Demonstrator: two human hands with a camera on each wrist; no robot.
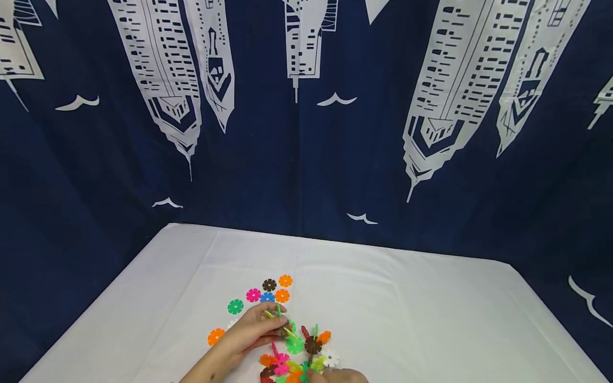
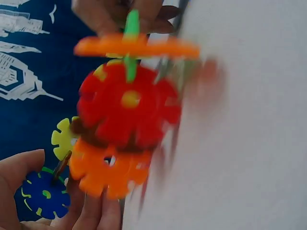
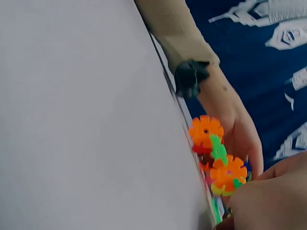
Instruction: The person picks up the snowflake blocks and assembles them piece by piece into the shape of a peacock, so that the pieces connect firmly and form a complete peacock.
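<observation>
A cluster of joined snowflake discs in many colours lies between my hands, with a pink disc (image 1: 281,364) and a brown disc (image 1: 313,345) showing in the head view. My left hand (image 1: 258,325) holds the cluster's upper left part, fingers and thumb around yellow-green discs. In the left wrist view, a blue disc (image 2: 45,194) sits between that thumb and the fingers, close to an orange disc (image 2: 110,167) and a red disc (image 2: 129,103). My right hand (image 1: 337,376) pinches the cluster near a green disc (image 1: 305,371); the frame edge cuts this hand off.
Loose discs lie on the white tablecloth (image 1: 407,308) beyond my left hand, including a green disc (image 1: 235,307), a dark brown disc (image 1: 269,285) and several orange ones. A single orange disc (image 1: 216,336) is left of my wrist. A navy curtain (image 1: 297,175) hangs behind the table.
</observation>
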